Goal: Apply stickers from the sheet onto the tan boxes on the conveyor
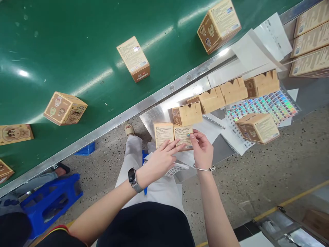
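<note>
Two small cardboard boxes, a left one (163, 132) and a right one (183, 133), stand side by side with their printed text faces up. My left hand (160, 163) lies across their lower part, fingers stretched out and resting on the printed faces. Thumb and forefinger of my right hand (202, 149) pinch a small shiny holographic sticker (189, 134) at the right edge of the right box. Whether it is fully stuck to the box cannot be seen. Just behind is another box (190, 114) with a notched top edge.
A row of notched boxes (233, 91) runs up to the right. Holographic sticker sheets (272, 104) lie beside it, with a box (258, 127) on top. More boxes (133, 58) sit on the green surface (77, 41) beyond a metal edge (144, 106). A blue stool (51, 206) stands lower left.
</note>
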Motion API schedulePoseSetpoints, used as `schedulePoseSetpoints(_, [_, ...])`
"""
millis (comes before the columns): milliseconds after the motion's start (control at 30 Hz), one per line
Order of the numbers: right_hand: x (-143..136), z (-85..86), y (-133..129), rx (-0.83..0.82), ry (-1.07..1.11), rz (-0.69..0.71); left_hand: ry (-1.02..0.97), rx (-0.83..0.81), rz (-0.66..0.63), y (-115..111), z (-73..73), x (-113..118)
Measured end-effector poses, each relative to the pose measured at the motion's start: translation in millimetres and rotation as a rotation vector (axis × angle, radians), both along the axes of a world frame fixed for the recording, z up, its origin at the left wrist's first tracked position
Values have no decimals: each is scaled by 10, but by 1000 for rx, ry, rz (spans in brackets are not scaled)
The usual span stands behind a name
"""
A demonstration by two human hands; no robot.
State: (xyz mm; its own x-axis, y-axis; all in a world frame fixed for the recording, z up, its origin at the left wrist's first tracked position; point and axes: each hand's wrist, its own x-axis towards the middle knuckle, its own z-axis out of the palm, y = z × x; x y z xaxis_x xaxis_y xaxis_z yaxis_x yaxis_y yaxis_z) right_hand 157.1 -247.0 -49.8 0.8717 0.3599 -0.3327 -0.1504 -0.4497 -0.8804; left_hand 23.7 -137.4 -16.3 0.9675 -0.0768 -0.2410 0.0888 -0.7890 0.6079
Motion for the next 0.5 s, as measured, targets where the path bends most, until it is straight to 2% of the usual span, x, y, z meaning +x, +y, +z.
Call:
schedulePoseSetpoints(267, [-70,33,42,-87,-152,-27,3,-18,-3,-16,-5,32])
schedulePoseSetpoints(400, [-51,-72,49,-133,-206,-117,-4,-30,-2,-22,-24,57])
schedulePoseSetpoints(500, [44,-128,-7,-155,-160,-139,-28,-51,-9,-5,-10,71])
